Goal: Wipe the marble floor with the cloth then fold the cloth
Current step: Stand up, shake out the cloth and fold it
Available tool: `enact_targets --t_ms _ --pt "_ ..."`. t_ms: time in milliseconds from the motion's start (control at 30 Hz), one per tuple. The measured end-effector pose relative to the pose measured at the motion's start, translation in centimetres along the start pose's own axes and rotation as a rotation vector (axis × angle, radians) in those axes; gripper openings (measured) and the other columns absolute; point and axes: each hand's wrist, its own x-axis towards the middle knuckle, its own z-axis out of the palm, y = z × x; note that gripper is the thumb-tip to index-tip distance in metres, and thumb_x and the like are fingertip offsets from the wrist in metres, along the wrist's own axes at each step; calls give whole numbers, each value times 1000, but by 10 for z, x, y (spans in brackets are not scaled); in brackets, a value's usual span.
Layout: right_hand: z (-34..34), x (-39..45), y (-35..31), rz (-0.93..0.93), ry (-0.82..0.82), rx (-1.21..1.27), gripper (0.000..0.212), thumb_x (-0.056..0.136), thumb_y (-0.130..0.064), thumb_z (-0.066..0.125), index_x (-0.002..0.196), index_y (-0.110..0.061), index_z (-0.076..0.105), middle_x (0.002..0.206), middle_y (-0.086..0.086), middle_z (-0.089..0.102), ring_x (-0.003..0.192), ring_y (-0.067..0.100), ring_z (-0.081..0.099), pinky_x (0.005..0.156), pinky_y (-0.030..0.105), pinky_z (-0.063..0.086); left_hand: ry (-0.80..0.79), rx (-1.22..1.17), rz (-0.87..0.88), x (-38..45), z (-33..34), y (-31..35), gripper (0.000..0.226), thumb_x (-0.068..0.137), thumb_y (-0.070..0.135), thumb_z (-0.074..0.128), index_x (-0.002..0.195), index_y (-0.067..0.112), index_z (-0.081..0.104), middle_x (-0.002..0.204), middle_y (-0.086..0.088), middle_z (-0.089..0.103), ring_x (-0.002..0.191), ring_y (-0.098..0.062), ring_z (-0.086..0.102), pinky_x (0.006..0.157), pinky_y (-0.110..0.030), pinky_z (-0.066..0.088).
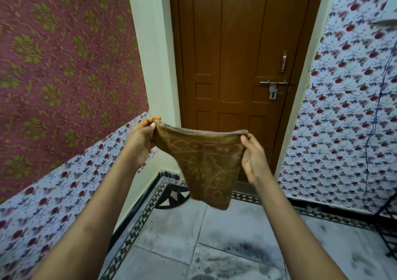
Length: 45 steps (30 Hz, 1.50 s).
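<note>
A brown patterned cloth [206, 163] hangs in the air in front of the door, doubled over, with its top edge stretched between my hands. My left hand [141, 140] pinches the cloth's upper left corner between thumb and fingers. My right hand [253, 159] pinches the upper right corner. The cloth's lower end droops to a rounded point above the floor. The grey marble floor [225, 247] lies below, with dark smudged patches on it.
A shut brown wooden door [236, 54] with a metal latch [274, 86] stands straight ahead. Patterned coverings hang on the left wall [64, 75] and right wall [343, 118]. A black-and-white inlay border [139, 221] edges the floor. A dark metal stand [388, 226] is at the right edge.
</note>
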Motion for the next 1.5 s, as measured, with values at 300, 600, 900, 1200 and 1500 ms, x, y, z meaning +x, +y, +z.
enact_targets --t_ms 300,600,900,1200,1500 --pt "26 -11 -49 35 -572 144 32 56 -38 87 79 -21 72 75 -2 66 67 9 62 67 23 52 -777 -253 47 -16 47 27 22 75 21 72 93 12 62 79 -4 60 73 -18 59 78 -32 50" --pt "31 -14 -45 -61 -476 47 14 73 -28 67 83 -19 71 83 0 69 77 12 65 73 24 55 -660 65 122 -16 73 18 12 85 14 58 93 18 65 86 3 64 81 -11 61 74 -23 51" --pt "40 -6 -38 -131 -358 -23 20 72 -20 66 90 -11 63 74 -1 67 66 11 63 64 22 55 -529 134 237 -15 85 11 13 84 17 60 92 22 69 88 7 69 89 -8 63 80 -20 49" --pt "37 2 -29 -134 -293 -152 10 82 -16 59 91 -14 61 83 0 68 79 14 65 72 24 54 -433 200 187 -14 88 8 16 92 7 51 97 16 64 87 2 67 80 -8 65 72 -21 55" --pt "18 10 -37 2 -76 -126 23 94 -7 29 80 -10 47 64 3 40 52 11 38 47 19 36 -200 344 76 8 64 6 35 94 1 26 83 20 53 74 -3 47 60 -12 41 49 -20 33"
